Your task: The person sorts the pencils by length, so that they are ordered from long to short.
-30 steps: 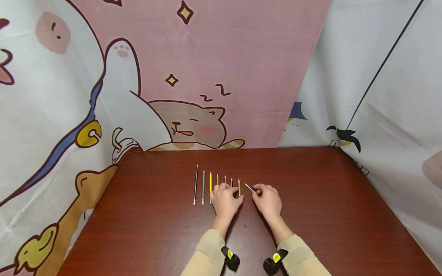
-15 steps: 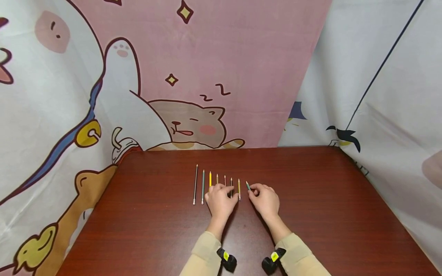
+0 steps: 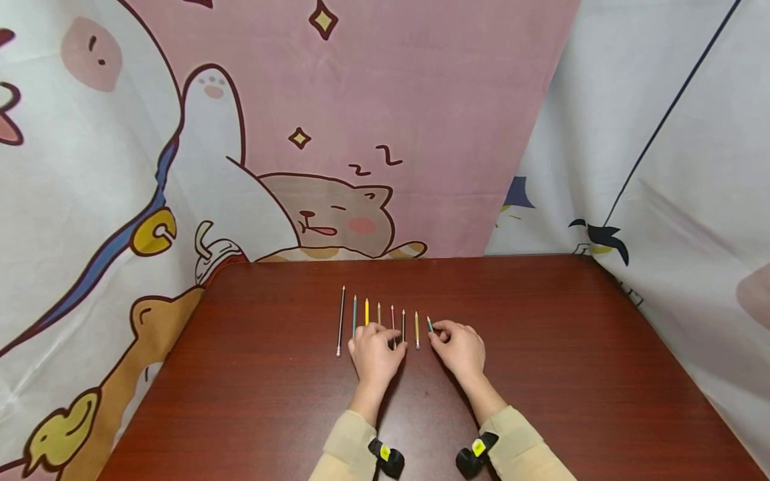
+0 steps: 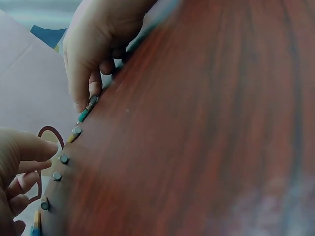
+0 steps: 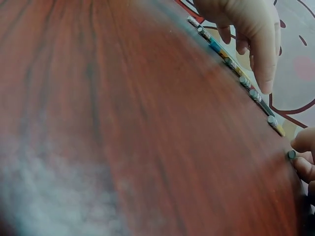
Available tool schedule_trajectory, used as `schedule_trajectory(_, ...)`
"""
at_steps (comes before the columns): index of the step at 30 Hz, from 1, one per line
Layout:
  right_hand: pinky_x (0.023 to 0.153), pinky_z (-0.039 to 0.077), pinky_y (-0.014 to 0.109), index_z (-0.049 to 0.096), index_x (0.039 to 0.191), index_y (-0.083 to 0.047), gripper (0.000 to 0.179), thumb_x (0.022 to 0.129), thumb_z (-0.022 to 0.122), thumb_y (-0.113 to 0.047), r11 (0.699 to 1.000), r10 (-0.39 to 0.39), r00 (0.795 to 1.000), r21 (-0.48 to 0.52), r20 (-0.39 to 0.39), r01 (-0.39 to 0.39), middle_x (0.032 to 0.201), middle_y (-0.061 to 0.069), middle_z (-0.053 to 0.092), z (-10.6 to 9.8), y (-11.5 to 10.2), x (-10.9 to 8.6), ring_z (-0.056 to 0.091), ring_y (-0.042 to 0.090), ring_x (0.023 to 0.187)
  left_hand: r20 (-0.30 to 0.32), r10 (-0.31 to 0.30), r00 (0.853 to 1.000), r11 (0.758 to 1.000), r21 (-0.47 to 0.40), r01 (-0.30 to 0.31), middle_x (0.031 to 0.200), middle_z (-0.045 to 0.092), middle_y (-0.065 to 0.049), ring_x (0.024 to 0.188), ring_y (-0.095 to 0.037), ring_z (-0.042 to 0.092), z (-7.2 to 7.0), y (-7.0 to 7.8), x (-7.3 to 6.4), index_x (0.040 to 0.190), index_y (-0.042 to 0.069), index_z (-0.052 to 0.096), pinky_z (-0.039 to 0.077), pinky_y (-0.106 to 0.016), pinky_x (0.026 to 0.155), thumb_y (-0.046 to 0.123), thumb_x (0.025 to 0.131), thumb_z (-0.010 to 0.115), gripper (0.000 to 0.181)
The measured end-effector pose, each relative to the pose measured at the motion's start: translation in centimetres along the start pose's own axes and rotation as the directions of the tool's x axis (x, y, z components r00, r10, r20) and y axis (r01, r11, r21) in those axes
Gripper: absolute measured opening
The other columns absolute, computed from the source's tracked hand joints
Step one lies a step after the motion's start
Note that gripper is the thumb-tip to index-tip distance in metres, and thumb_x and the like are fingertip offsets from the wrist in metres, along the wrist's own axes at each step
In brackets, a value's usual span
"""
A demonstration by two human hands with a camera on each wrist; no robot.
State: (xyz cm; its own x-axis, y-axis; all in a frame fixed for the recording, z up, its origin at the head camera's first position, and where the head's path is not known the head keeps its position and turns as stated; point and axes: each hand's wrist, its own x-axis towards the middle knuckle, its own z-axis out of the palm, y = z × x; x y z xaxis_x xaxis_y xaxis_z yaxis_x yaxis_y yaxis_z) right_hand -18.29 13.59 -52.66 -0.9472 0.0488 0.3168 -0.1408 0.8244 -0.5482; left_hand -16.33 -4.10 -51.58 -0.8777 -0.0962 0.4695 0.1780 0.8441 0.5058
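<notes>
In the head view, my right hand (image 3: 462, 351) pinches a short green pencil (image 3: 430, 325) between thumb and index finger at the right end of a row. My left hand (image 3: 374, 354) hovers over the row's middle, thumb and index finger apart on the near side of a dark pencil (image 3: 404, 326) and a red pencil (image 3: 393, 316). The left wrist view shows its fingers (image 4: 32, 147) apart from the pencil ends. Between the hands lies a yellow pencil (image 3: 417, 330). The left hand partly hides a brown pencil (image 3: 379, 311), a bright yellow pencil (image 3: 367, 312) and a teal pencil (image 3: 355, 314).
A long dark pencil (image 3: 341, 324) ends the row on the left. All lie roughly parallel on the reddish-brown table (image 3: 529, 294). Behind its back edge hangs a printed cloth (image 3: 433, 133) with cartoon animals.
My left hand has moved left along the row, away from the yellow pencil. The green pencil in my right hand has turned from slanted to nearly parallel with the others.
</notes>
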Motion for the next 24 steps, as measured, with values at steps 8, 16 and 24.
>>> schedule_trajectory(8, 0.076, 0.046, 0.044, 0.077, 0.102, -0.015, 0.019, 0.085, 0.075, -0.025, 1.000, -0.007, 1.000, 0.018, 0.012, 0.006, 0.071, -0.011, 0.060, -0.07, 0.16, -0.06, 0.061, 0.024, 0.082, 0.016, 0.018, 1.000, 0.999, 0.035, -0.019, 0.088, 0.063, 0.000, 0.091, -0.024, 0.054, -0.49, 0.13, -0.23, 0.083, 0.019, 0.081, 0.036, -0.045, 0.078, 0.028, 0.065, 0.090, 0.022)
schedule_trajectory(16, 0.070, 0.045, 0.042, 0.078, 0.101, -0.015, 0.018, 0.085, 0.071, -0.017, 0.998, -0.006, 1.000, 0.055, 0.005, 0.005, 0.072, -0.009, 0.062, -0.27, 0.28, -0.07, 0.057, 0.021, 0.075, 0.051, 0.012, 0.999, 0.999, 0.049, -0.014, 0.088, 0.063, 0.001, 0.090, -0.022, 0.053, -0.56, 0.00, -0.53, 0.081, 0.021, 0.081, 0.036, -0.044, 0.078, 0.030, 0.065, 0.089, 0.021)
schedule_trajectory(24, 0.071, 0.047, 0.043, 0.078, 0.101, -0.014, 0.020, 0.082, 0.075, -0.015, 0.995, -0.075, 0.997, 0.064, 0.011, 0.074, 0.076, -0.007, 0.064, -0.52, 0.73, -0.18, 0.059, 0.023, 0.079, 0.053, 0.016, 0.998, 0.999, 0.039, -0.018, 0.087, 0.062, 0.003, 0.090, -0.022, 0.053, -0.42, -0.17, -0.63, 0.080, 0.021, 0.080, 0.035, -0.043, 0.076, 0.028, 0.064, 0.090, 0.020)
